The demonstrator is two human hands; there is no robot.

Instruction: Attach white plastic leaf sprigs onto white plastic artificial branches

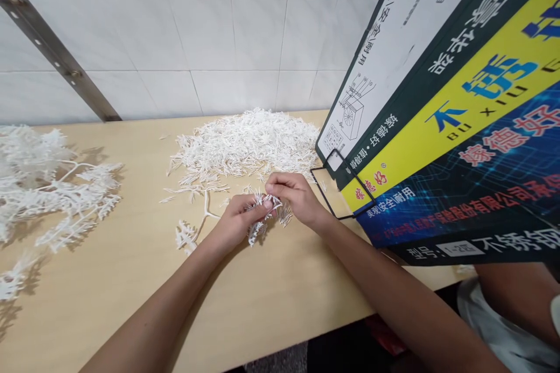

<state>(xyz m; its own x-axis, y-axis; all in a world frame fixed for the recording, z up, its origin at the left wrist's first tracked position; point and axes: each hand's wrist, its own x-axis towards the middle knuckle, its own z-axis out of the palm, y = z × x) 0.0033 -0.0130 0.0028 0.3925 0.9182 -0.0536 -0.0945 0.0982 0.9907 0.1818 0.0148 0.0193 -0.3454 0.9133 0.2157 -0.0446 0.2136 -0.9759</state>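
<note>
My left hand [234,222] is closed round a white plastic branch [258,227] with spiky tips, holding it just above the wooden table [271,303]. My right hand [294,195] pinches the top of the same branch, fingers pressed together. Part of the branch, a thin stem with a tufted end [186,234], trails to the left on the table. A heap of small white plastic sprigs [249,143] lies right behind both hands.
Larger white plastic branches [48,186] are spread at the table's left end. A big printed cardboard box [459,111] leans over the table's right side, with a black wire frame [336,186] at its lower corner. A white tiled wall stands behind.
</note>
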